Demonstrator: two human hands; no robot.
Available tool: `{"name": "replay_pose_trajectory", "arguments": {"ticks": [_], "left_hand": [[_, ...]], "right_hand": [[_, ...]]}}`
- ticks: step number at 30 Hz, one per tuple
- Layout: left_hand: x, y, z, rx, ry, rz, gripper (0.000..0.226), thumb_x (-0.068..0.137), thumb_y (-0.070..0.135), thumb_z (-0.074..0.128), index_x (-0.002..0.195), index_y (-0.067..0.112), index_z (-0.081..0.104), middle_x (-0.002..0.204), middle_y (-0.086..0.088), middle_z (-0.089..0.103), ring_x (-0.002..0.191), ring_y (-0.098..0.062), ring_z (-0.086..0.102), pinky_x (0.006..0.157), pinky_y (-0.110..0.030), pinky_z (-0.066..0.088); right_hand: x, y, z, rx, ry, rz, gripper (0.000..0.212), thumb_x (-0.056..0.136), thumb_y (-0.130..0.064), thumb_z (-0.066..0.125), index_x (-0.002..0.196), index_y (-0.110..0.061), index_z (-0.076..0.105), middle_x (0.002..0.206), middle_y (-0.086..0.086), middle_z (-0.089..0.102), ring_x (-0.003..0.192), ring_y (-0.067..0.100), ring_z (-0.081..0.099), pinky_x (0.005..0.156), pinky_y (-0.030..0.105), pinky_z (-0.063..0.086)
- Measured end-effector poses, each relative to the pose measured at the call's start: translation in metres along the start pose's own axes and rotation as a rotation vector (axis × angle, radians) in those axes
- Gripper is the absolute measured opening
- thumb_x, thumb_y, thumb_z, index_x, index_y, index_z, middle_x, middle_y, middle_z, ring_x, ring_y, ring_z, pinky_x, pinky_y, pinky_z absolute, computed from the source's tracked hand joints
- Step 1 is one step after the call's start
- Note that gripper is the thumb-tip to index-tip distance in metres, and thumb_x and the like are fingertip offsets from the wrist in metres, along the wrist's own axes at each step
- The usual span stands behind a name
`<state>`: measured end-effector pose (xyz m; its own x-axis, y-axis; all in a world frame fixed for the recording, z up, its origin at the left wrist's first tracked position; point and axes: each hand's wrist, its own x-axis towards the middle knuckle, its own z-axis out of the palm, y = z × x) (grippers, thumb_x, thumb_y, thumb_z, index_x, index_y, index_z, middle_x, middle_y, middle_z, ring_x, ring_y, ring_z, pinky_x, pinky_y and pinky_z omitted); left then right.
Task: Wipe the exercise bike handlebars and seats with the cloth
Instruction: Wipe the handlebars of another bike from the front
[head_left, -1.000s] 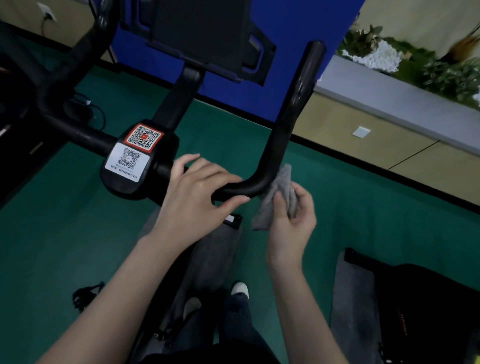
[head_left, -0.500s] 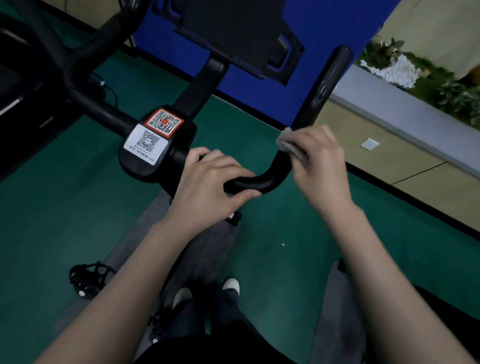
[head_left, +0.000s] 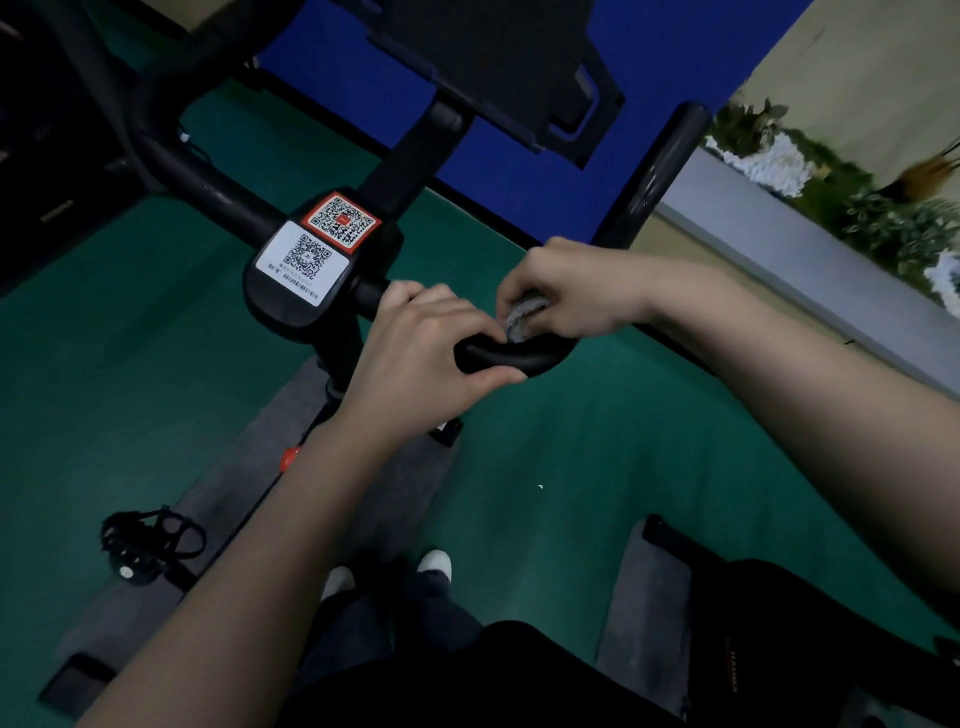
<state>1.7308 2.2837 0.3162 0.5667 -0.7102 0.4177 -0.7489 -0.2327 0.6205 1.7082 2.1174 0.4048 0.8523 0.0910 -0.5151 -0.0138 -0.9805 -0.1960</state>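
While left hand (head_left: 421, 343) grips the handlebar (head_left: 519, 356), right hand (head_left: 571, 291) clutching grey cloth (head_left: 522, 317) against its bend

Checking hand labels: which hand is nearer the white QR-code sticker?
Left. The left hand grips the black handlebar just right of the white QR-code sticker; the right hand, holding the grey cloth, is farther right.

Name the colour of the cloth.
Grey; head view shows the cloth in the right hand, on the handlebar.

a gym: qr-coded exercise bike (head_left: 291, 304) on mat (head_left: 234, 493), green flooring (head_left: 597, 441).
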Motion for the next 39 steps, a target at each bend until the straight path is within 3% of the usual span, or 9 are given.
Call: {"name": "replay_pose_trajectory", "arguments": {"ticks": [3, 8, 14, 18, 22, 24, 29, 34, 39], "left_hand": [[0.000, -0.001, 0.000, -0.021, 0.005, -0.008, 0.032, 0.068, 0.049, 0.076, 0.084, 0.021, 0.072, 0.080, 0.010, 0.069, 0.081, -0.015, 0.059, 0.083, -0.027, 0.024], [0.000, 0.000, 0.000, -0.010, 0.004, -0.018, 0.033, 0.067, 0.048, 0.078, 0.081, 0.019, 0.071, 0.078, 0.011, 0.068, 0.081, -0.015, 0.059, 0.084, -0.028, 0.025], [0.000, 0.002, -0.001, -0.003, -0.014, -0.031, 0.032, 0.067, 0.047, 0.079, 0.083, 0.020, 0.071, 0.079, 0.012, 0.068, 0.082, -0.014, 0.058, 0.085, -0.026, 0.023], [0.000, 0.002, -0.002, -0.005, -0.028, -0.042, 0.032, 0.068, 0.048, 0.078, 0.083, 0.021, 0.070, 0.080, 0.014, 0.067, 0.084, -0.012, 0.059, 0.085, -0.026, 0.024], [0.001, 0.003, -0.001, 0.014, -0.027, -0.044, 0.032, 0.069, 0.050, 0.077, 0.081, 0.021, 0.069, 0.077, 0.014, 0.065, 0.080, -0.012, 0.057, 0.084, -0.028, 0.026], [0.001, 0.004, -0.001, 0.024, -0.035, -0.050, 0.032, 0.068, 0.050, 0.077, 0.081, 0.022, 0.069, 0.078, 0.014, 0.066, 0.080, -0.012, 0.058, 0.084, -0.029, 0.026], [0.002, 0.008, 0.000, 0.055, -0.050, -0.062, 0.036, 0.071, 0.055, 0.068, 0.087, 0.024, 0.071, 0.083, 0.014, 0.067, 0.085, -0.012, 0.059, 0.090, -0.030, 0.025], [0.006, 0.023, 0.007, 0.101, -0.050, -0.057, 0.048, 0.082, 0.062, 0.049, 0.104, 0.024, 0.070, 0.089, 0.012, 0.069, 0.092, -0.012, 0.061, 0.104, -0.034, 0.024], [0.009, 0.032, 0.018, 0.162, -0.048, -0.050, 0.035, 0.082, 0.048, 0.060, 0.103, 0.022, 0.070, 0.088, 0.007, 0.070, 0.086, -0.017, 0.063, 0.101, -0.034, 0.030]], "right_hand": [[0.004, 0.003, -0.006, 0.049, -0.068, 0.024, 0.014, 0.083, -0.014, 0.066, 0.093, -0.024, 0.069, 0.084, -0.007, 0.067, 0.083, 0.015, 0.064, 0.073, 0.032, 0.054], [0.007, 0.007, -0.005, -0.015, -0.035, 0.016, 0.012, 0.083, -0.013, 0.065, 0.089, -0.024, 0.067, 0.076, -0.013, 0.061, 0.082, 0.011, 0.059, 0.065, 0.017, 0.042], [0.011, 0.007, -0.007, -0.035, -0.137, 0.003, 0.009, 0.084, -0.014, 0.065, 0.090, -0.021, 0.067, 0.083, -0.006, 0.067, 0.084, 0.015, 0.063, 0.076, 0.032, 0.054], [0.012, 0.024, -0.020, -0.147, -0.008, 0.107, 0.017, 0.082, -0.008, 0.058, 0.092, -0.016, 0.068, 0.089, 0.004, 0.068, 0.086, 0.023, 0.063, 0.076, 0.037, 0.054], [0.001, 0.029, -0.007, -0.033, 0.107, 0.050, 0.021, 0.081, -0.004, 0.056, 0.093, -0.016, 0.070, 0.090, 0.002, 0.070, 0.089, 0.017, 0.062, 0.079, 0.032, 0.052], [-0.006, 0.032, 0.005, 0.022, 0.229, 0.013, 0.022, 0.081, 0.000, 0.056, 0.094, -0.012, 0.070, 0.092, 0.000, 0.071, 0.092, 0.016, 0.061, 0.080, 0.025, 0.047], [-0.019, 0.033, 0.052, 0.229, 0.872, 0.004, 0.022, 0.079, 0.010, 0.056, 0.093, -0.001, 0.069, 0.091, 0.008, 0.068, 0.094, 0.026, 0.056, 0.084, 0.023, 0.039], [-0.024, 0.023, 0.104, 0.424, 1.262, 0.024, 0.027, 0.079, 0.016, 0.054, 0.097, 0.004, 0.068, 0.099, 0.010, 0.067, 0.101, 0.027, 0.057, 0.097, 0.035, 0.044], [-0.010, -0.004, 0.125, 0.707, 1.555, 0.176, 0.031, 0.078, 0.022, 0.051, 0.099, 0.006, 0.067, 0.102, 0.010, 0.064, 0.104, 0.028, 0.057, 0.100, 0.031, 0.042]]}}
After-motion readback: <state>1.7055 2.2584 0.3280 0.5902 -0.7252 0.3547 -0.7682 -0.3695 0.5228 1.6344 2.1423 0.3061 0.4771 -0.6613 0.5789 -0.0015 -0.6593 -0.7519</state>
